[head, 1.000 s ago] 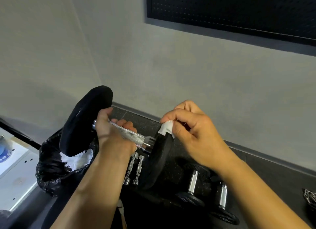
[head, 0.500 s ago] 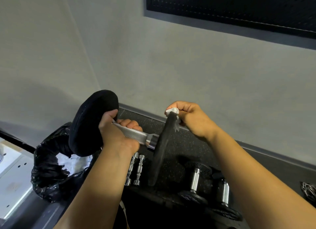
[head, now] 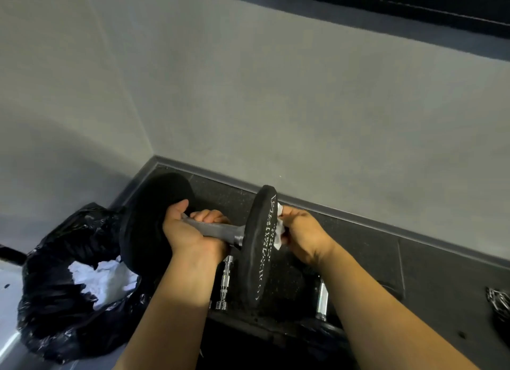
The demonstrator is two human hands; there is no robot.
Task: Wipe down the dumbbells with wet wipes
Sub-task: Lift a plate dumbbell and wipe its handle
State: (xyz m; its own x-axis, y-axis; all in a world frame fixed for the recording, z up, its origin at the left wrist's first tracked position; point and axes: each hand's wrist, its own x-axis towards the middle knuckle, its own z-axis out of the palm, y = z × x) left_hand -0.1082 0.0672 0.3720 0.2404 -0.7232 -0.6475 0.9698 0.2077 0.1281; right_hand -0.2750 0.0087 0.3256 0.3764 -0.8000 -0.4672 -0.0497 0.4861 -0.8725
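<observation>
A black dumbbell [head: 258, 248] with a knurled steel handle is held up in the air in front of a grey wall. My left hand [head: 193, 233] grips its handle between the two round heads. My right hand [head: 302, 233] pinches a white wet wipe [head: 279, 226] and presses it against the outer face of the right head, just under the rim. White lettering runs along that head's face.
A black bin bag [head: 60, 281] with white used wipes inside sits low at the left. Under the dumbbell lie chrome bars [head: 225, 282] and another dumbbell [head: 322, 300] on black rubber flooring. A dark metal item [head: 498, 303] sits at the right edge.
My right hand has carried the wipe from the top rim of the right head over and down onto its outer face. The dumbbell has turned so the lettered face shows.
</observation>
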